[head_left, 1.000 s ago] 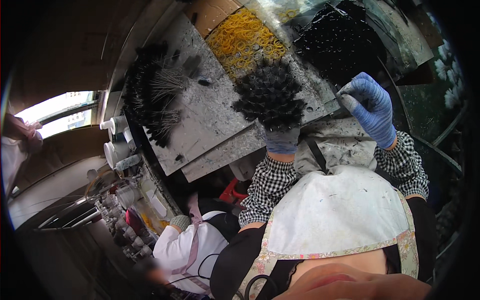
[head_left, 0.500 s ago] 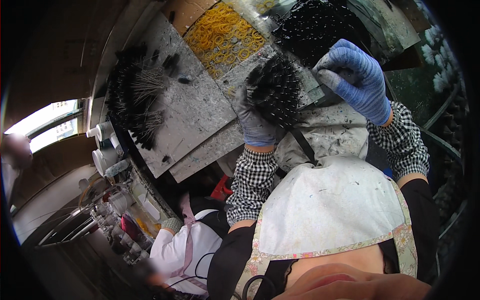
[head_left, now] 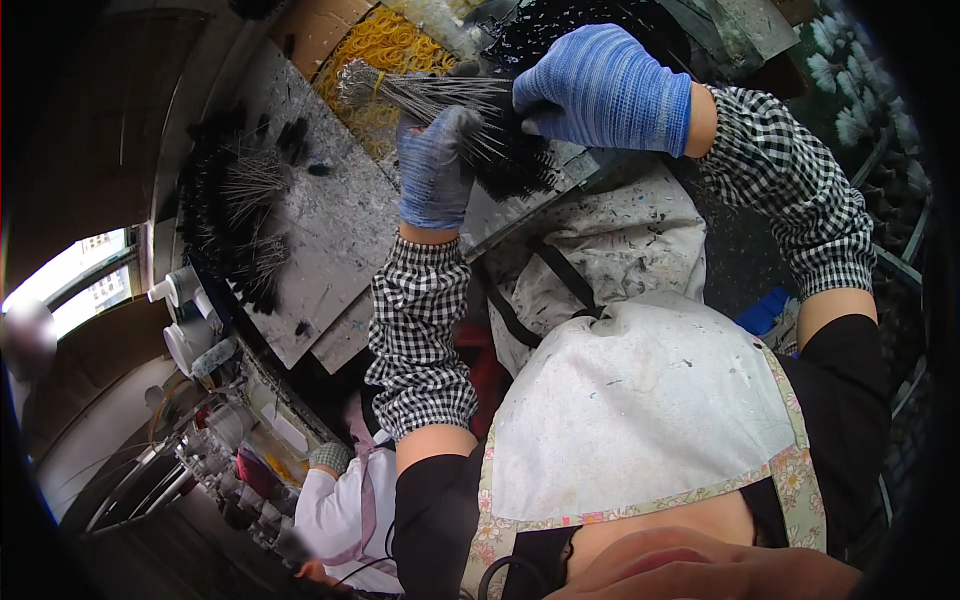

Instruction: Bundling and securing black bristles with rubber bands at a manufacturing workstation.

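Observation:
My left hand (head_left: 437, 165), in a grey-blue knit glove, is closed around a bundle of wire-stemmed brushes (head_left: 425, 98). Its bare twisted wire ends point to the far left, with a yellow rubber band (head_left: 378, 84) around them. Black bristles (head_left: 515, 172) of the bundle show below and between my hands. My right hand (head_left: 612, 92), in a blue glove, is curled with its fingertips by the bundle's right side. Whatever its fingers may grip is hidden.
More black wire brushes (head_left: 225, 200) lie on the grey worktop (head_left: 325, 235) at left. Yellow rubber bands (head_left: 395, 42) are heaped at the far side, beside a dark, wet-looking area (head_left: 520, 35). White brushes (head_left: 840, 70) stand at far right. Another person's sleeve (head_left: 325, 510) shows at lower left.
The brush bundle has been lifted and tipped, so its banded wire ends now show instead of its bristle tips. My left hand moved up and left; my right hand came left to the bundle.

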A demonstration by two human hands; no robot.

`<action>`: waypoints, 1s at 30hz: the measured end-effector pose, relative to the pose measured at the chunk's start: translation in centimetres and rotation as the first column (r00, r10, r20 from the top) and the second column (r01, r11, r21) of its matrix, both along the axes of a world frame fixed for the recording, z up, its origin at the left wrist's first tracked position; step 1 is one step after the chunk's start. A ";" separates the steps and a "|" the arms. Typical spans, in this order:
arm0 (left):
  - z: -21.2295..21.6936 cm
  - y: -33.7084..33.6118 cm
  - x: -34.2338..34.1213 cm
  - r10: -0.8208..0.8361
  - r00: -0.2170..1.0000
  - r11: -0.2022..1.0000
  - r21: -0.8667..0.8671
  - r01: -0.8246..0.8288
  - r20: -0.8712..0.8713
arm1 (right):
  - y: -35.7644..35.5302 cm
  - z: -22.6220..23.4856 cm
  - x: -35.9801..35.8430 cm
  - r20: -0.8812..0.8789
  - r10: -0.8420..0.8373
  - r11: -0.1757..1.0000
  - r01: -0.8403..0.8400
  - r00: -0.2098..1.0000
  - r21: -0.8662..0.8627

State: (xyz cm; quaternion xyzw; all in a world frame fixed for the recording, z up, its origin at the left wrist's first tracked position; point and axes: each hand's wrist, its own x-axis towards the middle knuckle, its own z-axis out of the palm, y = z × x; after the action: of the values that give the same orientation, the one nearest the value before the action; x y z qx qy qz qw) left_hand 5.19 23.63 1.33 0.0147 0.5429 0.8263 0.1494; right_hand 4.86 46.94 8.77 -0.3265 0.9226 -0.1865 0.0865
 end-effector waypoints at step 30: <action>1.2 10.7 -10.1 -0.777 0.312 0.297 -0.756 -0.583 -0.546 | 5.9 -13.9 -7.2 -0.399 -0.068 0.996 0.037 0.914 -0.084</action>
State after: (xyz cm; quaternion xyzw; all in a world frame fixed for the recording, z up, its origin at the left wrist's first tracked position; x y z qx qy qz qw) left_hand -4.88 34.33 2.57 0.4472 0.8731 0.1219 -0.1509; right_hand -2.32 52.86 -5.13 -0.3359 0.9215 -0.1522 -0.1220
